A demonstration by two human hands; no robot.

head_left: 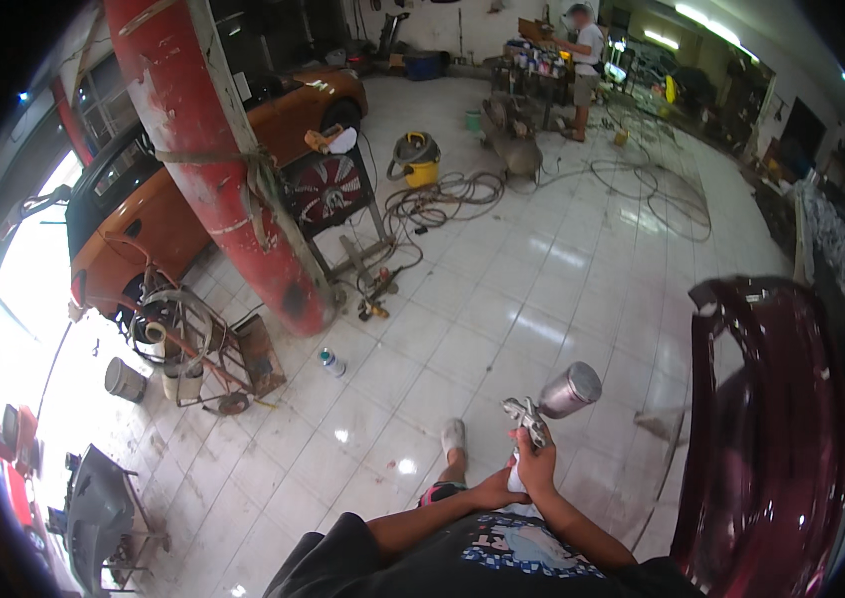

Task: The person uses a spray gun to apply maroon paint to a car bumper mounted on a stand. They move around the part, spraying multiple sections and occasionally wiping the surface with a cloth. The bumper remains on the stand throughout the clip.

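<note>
My right hand [539, 464] grips the handle of a silver paint spray gun [534, 412] with a metal cup [571, 389] on top, held in front of my body over the white tiled floor. My left hand [500, 488] reaches in beneath it and touches the bottom of the gun's handle. My foot in a pale shoe [453, 436] shows just left of the hands. A glossy dark red car body panel [776, 439] stands close to the right of the gun.
A red pillar [233, 189] rises at left, with an orange car [153, 199] behind it, a fan on a stand [328, 194], a cart with hoses [193, 349] and a spray can [331, 361] on the floor. Hoses and a yellow vacuum [417, 159] lie farther off. Another person [587, 65] works at a far bench.
</note>
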